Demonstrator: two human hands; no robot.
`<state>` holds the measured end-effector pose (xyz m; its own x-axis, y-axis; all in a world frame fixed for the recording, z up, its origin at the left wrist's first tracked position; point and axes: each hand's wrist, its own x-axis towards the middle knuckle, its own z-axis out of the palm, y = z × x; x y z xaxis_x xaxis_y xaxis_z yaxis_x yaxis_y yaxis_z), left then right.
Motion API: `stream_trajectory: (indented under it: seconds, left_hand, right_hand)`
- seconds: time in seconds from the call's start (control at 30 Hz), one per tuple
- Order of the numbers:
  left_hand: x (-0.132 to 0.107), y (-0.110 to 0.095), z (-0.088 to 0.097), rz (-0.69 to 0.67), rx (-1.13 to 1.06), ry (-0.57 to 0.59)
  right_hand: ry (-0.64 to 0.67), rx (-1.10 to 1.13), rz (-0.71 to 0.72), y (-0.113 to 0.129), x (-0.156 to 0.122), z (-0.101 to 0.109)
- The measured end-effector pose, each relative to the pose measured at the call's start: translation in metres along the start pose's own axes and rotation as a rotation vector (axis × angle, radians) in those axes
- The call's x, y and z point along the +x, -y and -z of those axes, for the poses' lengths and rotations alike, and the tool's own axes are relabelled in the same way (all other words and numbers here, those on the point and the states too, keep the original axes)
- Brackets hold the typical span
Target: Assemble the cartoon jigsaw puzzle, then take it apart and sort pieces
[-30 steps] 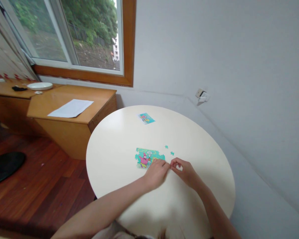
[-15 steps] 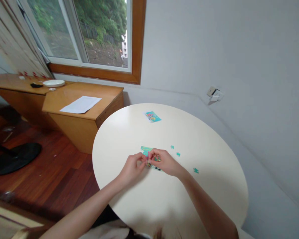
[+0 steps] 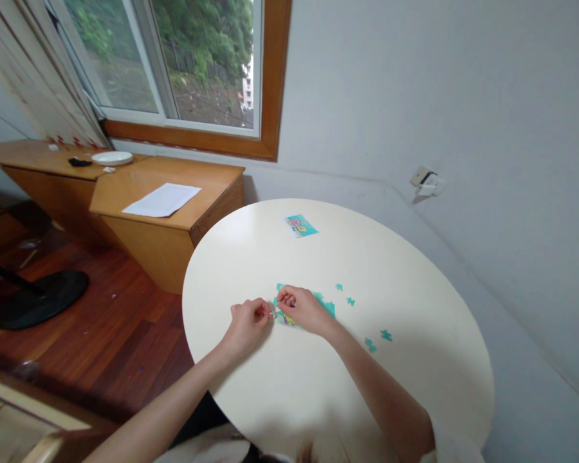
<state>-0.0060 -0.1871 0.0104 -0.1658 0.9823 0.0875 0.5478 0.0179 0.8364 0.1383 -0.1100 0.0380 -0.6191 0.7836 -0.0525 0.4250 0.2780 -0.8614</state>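
A partly joined jigsaw puzzle, teal with coloured figures, lies on the round white table. My right hand is over it, thumb and fingers pinched at its left part. It covers much of the picture, and what the fingertips grip, if anything, is hidden. At the puzzle's left edge, my left hand pinches a small puzzle piece between thumb and forefinger. Several loose teal pieces lie to the right, among them one puzzle piece near my right forearm.
A small picture card lies toward the table's far side. Left of the table stands a wooden cabinet with a white sheet of paper and a white plate. A window and a wall socket are behind.
My right hand has shifted left across the puzzle, uncovering its right part. My left hand has drawn slightly left and apart from it. Another loose piece shows beside my right forearm.
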Motion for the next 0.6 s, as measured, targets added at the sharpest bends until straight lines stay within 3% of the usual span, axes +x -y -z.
stream_trajectory:
  seconds: [0.2, 0.6]
  left_hand:
    - [-0.002, -0.004, -0.001, -0.001, 0.075, -0.016]
    - [-0.004, -0.011, -0.008, -0.019, 0.242, 0.017]
  right_hand:
    - [-0.052, -0.182, 0.074, -0.018, -0.02, 0.011]
    - [-0.191, -0.287, 0.225, -0.041, -0.029, -0.002]
